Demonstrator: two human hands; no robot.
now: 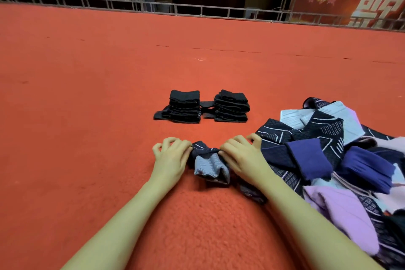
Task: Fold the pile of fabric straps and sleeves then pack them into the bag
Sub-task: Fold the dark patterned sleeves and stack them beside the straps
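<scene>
Hands, left (173, 155) and right (241, 155), pinch a sleeve's (209, 165) ends on open carpet (87, 94) beside the pile (328, 160).

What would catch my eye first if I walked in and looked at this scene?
Probably the bright red carpet filling the floor, and the two bare hands low in the middle, the left hand and right hand, pinching a small dark and grey sleeve between them. Just beyond sit two neat stacks of folded black straps, while a jumbled pile of navy, purple and lilac fabric spreads along the right.
</scene>
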